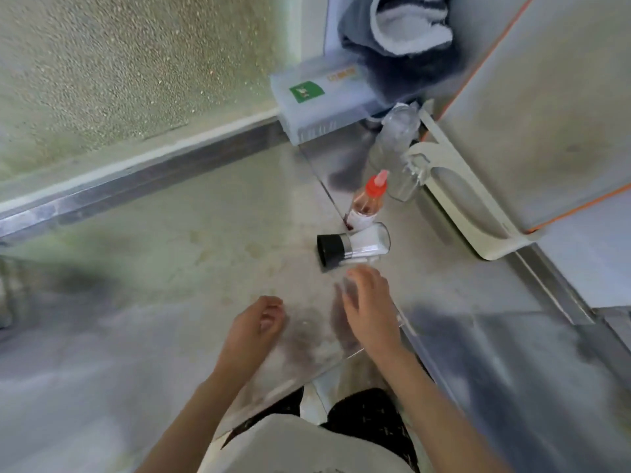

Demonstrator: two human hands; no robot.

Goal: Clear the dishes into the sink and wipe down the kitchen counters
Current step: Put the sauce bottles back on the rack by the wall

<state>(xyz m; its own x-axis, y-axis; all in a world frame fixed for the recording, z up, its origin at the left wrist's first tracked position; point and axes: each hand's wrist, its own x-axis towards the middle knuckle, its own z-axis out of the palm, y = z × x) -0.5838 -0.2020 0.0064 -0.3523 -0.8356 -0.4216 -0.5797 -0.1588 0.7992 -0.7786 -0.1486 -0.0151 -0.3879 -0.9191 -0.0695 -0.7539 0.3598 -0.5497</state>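
A clear grinder with a black cap [351, 246] lies on its side on the pale stone counter [191, 233]. My right hand [368, 308] hovers just in front of it, fingers spread and empty, blurred by motion. My left hand [254, 331] hangs over the counter to the left, fingers loosely curled, holding nothing. Behind the grinder stands a small bottle with a red cap [370, 199], then a clear glass jar [408, 180] and a clear plastic bottle [396, 134].
A white holder [478, 213] carries a large cutting board with an orange edge [532, 107] at the right. A pale plastic box with a green label [317, 100] and a grey-and-white cloth [406, 25] sit at the back. A frosted window [119, 63] fills the upper left.
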